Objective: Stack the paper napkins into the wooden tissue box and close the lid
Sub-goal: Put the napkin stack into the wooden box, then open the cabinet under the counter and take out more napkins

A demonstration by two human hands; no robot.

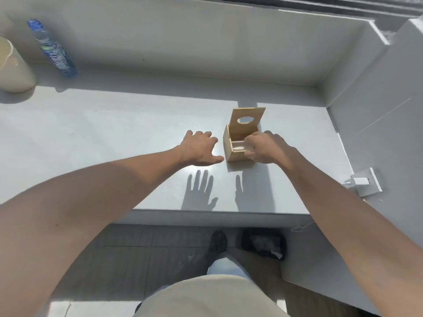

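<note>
Beige-trousered legs stand at the pale grey counter (114,138). Small light wooden tissue box (235,154) sits mid-counter, its holed lid (247,121) upright. Right hand (265,147) has fingers curled at the opening; white napkins (239,146) show inside. Left hand (199,149) is spread, touching nothing. Advice: press the stack flat, steady the box, then lower the lid.

A wooden tissue box (238,149) stands on a grey counter (114,138), its lid (247,121) with an oval hole raised upright. The right hand (263,147) curls over the box's open top, and the left hand (199,148) hovers spread just beside it. A blue bottle (52,48) stands far left.
</note>
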